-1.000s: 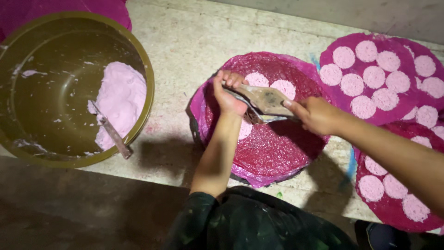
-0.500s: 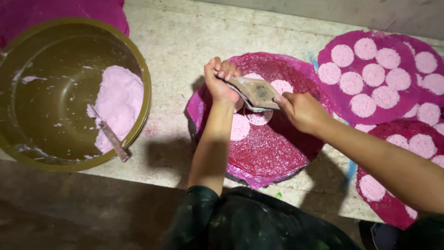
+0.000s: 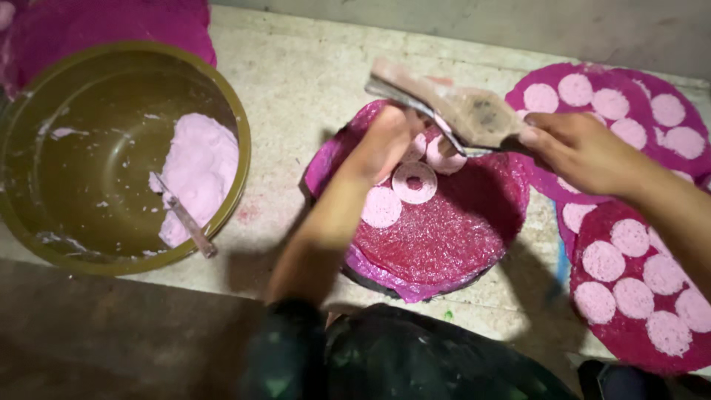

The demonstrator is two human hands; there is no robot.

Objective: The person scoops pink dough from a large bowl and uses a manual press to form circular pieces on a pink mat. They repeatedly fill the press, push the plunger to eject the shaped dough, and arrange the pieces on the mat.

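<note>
Bowl [image 3: 44,222] w/ dough [image 3: 200,174] at left, round mat [image 3: 444,237] w/ discs [image 3: 381,207] centre, filled mats [image 3: 592,326] at right.

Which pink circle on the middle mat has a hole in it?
The pink disc right below the scraper tool, between the two hands. It has a hole in its middle like a ring, while the disc beside it is solid.

**Hidden, cropped and blurred**

The left hand [image 3: 385,141] is motion-blurred, its fingers indistinct, and it covers part of the pink discs [image 3: 413,181] beneath. The scraper [image 3: 452,107] is smeared by blur too, hiding the right hand's [image 3: 578,152] fingertips. The green bowl [image 3: 44,244] and the right-hand mats [image 3: 629,341] run off the edges.
</note>
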